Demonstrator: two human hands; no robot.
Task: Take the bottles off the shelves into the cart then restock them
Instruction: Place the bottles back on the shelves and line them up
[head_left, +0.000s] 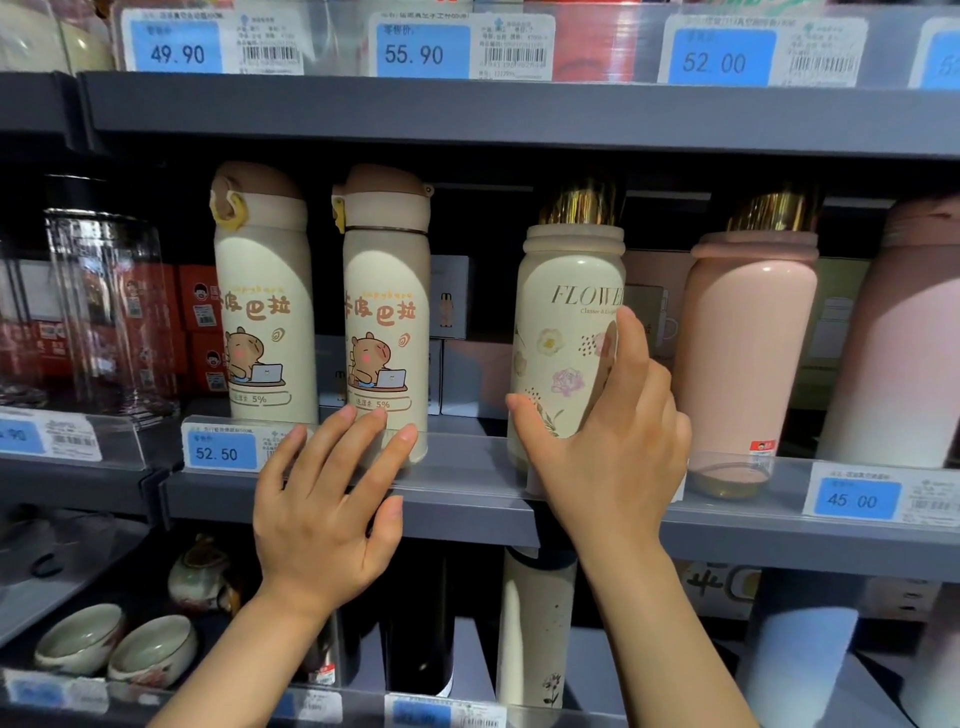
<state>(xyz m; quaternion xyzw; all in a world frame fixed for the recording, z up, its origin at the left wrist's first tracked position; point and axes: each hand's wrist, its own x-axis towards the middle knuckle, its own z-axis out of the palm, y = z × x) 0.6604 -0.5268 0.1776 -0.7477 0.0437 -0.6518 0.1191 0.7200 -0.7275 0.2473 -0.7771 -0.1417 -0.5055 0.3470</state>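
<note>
Bottles: cream floral steel bottle with gold cap (563, 332) and two cream cartoon-print bottles with brown flip lids (387, 322), (262, 312), all upright on the grey metal shelf (467, 499) behind its clear price rail.
Right hand (608, 441): thumb and fingers wrapped round the floral bottle's lower body, grip clamped on it, likely low so it can lift over the rail.
Left hand (332, 509): fingers straight and spread, tips at the base of the nearer cartoon bottle, holding nothing; probably steadying or reaching.
Neighbour: pink matte bottle (748, 353) just beside, so tilt carefully.
Cart: not in view.
</note>
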